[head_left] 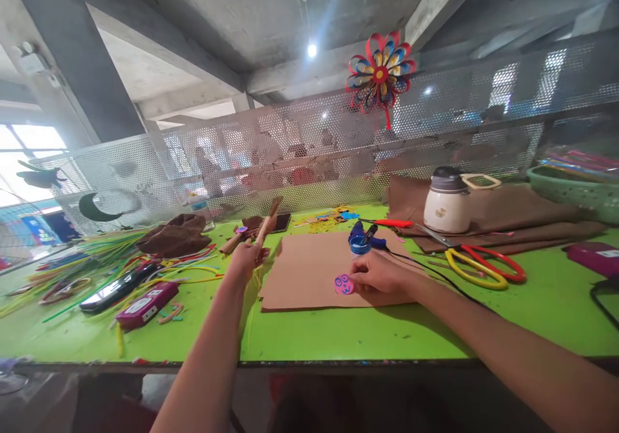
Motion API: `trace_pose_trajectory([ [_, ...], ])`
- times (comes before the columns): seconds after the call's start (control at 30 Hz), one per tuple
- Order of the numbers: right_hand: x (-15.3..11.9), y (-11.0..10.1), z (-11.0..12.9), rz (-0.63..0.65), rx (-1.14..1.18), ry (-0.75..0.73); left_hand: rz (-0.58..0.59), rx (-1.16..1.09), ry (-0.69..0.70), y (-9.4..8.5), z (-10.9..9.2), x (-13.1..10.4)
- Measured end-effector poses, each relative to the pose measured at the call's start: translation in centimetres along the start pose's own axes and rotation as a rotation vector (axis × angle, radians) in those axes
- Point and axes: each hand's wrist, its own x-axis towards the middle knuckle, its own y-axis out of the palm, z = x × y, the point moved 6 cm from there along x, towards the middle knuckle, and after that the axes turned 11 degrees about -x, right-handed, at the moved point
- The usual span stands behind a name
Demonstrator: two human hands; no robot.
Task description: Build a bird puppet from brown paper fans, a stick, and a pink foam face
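My left hand is closed around a narrow brown strip that points up and away from me, over the left edge of a cardboard sheet. Between the fingertips of my right hand is a small pink paper disc with a face drawn on it in blue. That hand is low over the cardboard's right part. Just behind it are a blue roll of tape, a dark marker and a dark blue tool with a black cord, partly hidden.
Scissors with red and yellow handles and a white jar stand right. Pipe cleaners, a black phone-like object and a maroon box lie left. A perforated metal screen borders the green table.
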Motion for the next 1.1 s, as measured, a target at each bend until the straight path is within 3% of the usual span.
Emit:
trace_pose_trajectory([
  [0.27, 0.8, 0.2, -0.6, -0.114, -0.227, -0.020, 0.143, -0.451, 0.068, 4.2, -3.0, -3.1],
  [0.43, 1.0, -0.1, -1.0, -0.151, -0.285, -0.004, 0.240, -0.591, 0.053, 7.4, -2.8, -4.7],
  [0.6, 1.4, -0.8, -1.0, -0.278, -0.215, -0.055, 0.325, -0.642, 0.020, 9.6, -2.4, -5.6],
  [0.73, 1.1, -2.3, -1.3, -0.470, -0.065, -0.038, 0.396, -0.684, 0.002, 11.2, -3.1, -6.0],
  [0.87, -1.1, -5.8, -2.5, -0.919, 0.115, 0.046, 0.439, -0.723, -0.013, 12.7, -3.3, -6.0],
  [0.93, -2.0, -7.1, -3.9, -1.075, 0.235, 0.125, 0.452, -0.736, -0.021, 13.2, -2.9, -6.0],
  [1.0, -2.0, -7.7, -5.7, -1.107, 0.374, 0.214, 0.471, -0.742, -0.029, 13.5, -2.4, -6.1],
  [1.1, -0.7, -7.3, -7.9, -1.023, 0.464, 0.281, 0.498, -0.737, -0.036, 13.4, -1.6, -6.1],
])
